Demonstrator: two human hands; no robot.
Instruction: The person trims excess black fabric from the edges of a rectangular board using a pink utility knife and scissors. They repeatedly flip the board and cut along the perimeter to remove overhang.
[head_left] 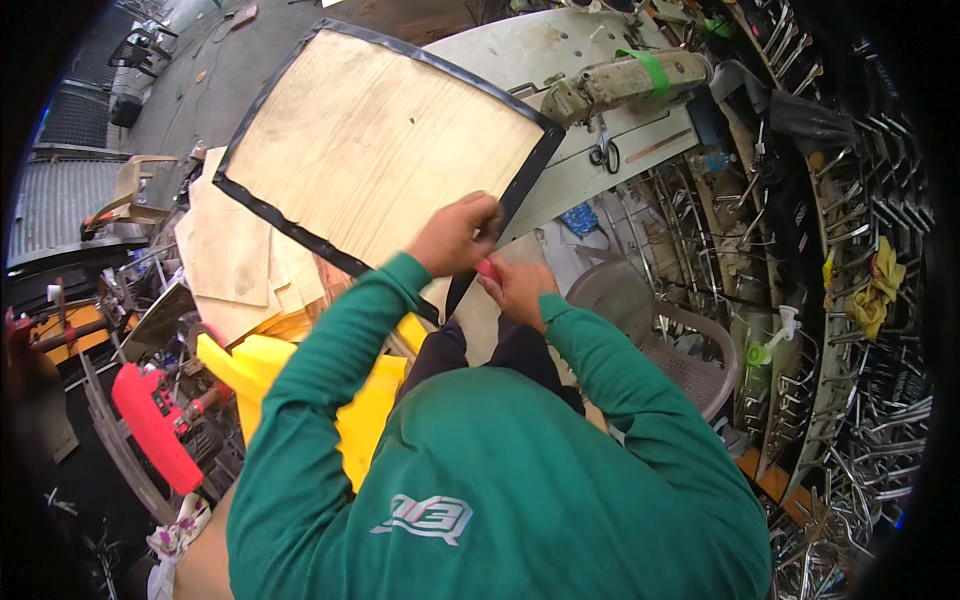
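Observation:
A plywood panel (380, 130) with black material wrapped round its edges lies tilted in front of me, one corner pointing toward my lap. Close to its right edge, my left hand (458, 236) is closed, fingers curled in; what they hold is hidden. Just beside it, my right hand (522, 292) wraps round a red handle (487, 269); the rest of that tool does not show. Below both hands, a strip of the black edging (458, 292) hangs down at the near corner.
Scissors (604, 152) with dark handles lie on the pale workbench (500, 42), near a clamp-like metal arm (630, 82) with green tape. A brown plastic chair (690, 360) stands at right, before racks of metal parts (800, 390). Plywood sheets (232, 250) and yellow plastic (262, 362) are left.

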